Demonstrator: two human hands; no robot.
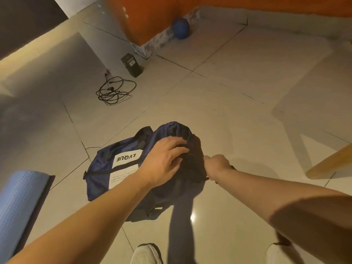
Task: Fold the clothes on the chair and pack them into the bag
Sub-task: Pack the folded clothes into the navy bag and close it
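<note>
A navy duffel bag [106, 172] with a white "LVQUE" label lies on the tiled floor in the middle of the head view. My left hand [163, 162] rests on the bag's dark top, fingers spread and curled over the fabric near its opening. My right hand [217, 163] is closed at the bag's right edge, gripping what looks like a strap or zipper pull there. Dark contents at the opening are hard to make out. A dark strip, possibly a strap or cloth [181, 225], hangs down from the bag toward my feet.
A rolled blue mat [21, 204] lies at the lower left. A coil of black cable [114, 91] and a small black box [132, 64] sit farther back. A blue ball [181, 28] rests by the orange wall. A wooden chair leg [329, 164] stands at right. My white shoes [144, 254] show below.
</note>
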